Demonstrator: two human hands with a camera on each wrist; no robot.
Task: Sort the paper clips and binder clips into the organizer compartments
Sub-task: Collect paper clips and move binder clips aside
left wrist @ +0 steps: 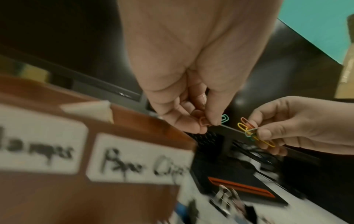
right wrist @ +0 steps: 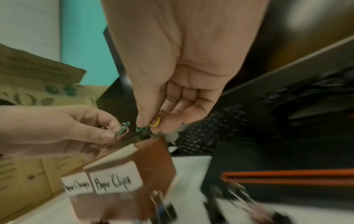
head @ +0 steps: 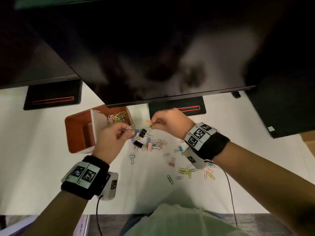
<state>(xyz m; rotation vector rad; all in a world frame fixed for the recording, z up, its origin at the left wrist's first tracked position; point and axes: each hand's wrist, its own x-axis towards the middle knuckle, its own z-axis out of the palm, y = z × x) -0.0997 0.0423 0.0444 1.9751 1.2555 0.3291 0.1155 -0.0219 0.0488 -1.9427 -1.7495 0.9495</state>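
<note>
Brown organizer [head: 77,133] rim beside left hand [head: 111,138]; both hands pinch paper clips [head: 150,123], right hand [head: 167,124] apart.

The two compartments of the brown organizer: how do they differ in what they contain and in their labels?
The right compartment holds a heap of coloured paper clips; the left compartment shows no clips in the head view. The label on the right one reads "Paper Clips", the label on the left one seems to read "Paper Clamps". Both belong to the same brown organizer, separated by a white divider.
</note>
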